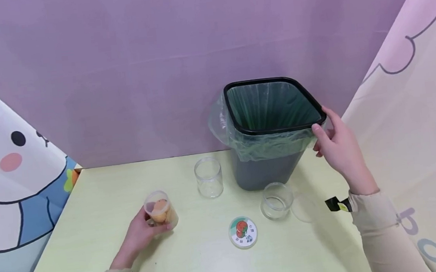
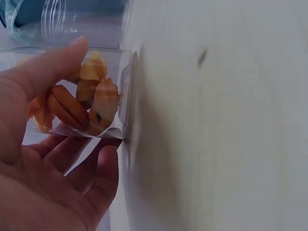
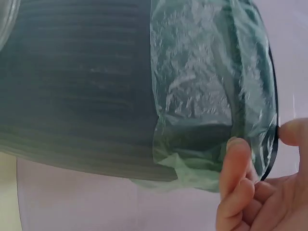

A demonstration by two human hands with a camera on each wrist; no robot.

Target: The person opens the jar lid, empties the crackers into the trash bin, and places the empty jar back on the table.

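My left hand holds a clear plastic jar at the left of the table, thumb on one side and fingers on the other. Orange, dried-looking pieces sit inside it, and no lid covers its mouth. At the right, my right hand grips the near right corner of the black rim of a grey trash bin. A translucent green bin liner folds over the rim and hangs down outside. In the right wrist view, the thumb and fingers pinch the rim and liner.
Two clear jars stand near the bin's base. A round lid with a tomato-like picture lies in front of them, and a faint clear disc lies by the right jar. A purple cloth hangs behind the table.
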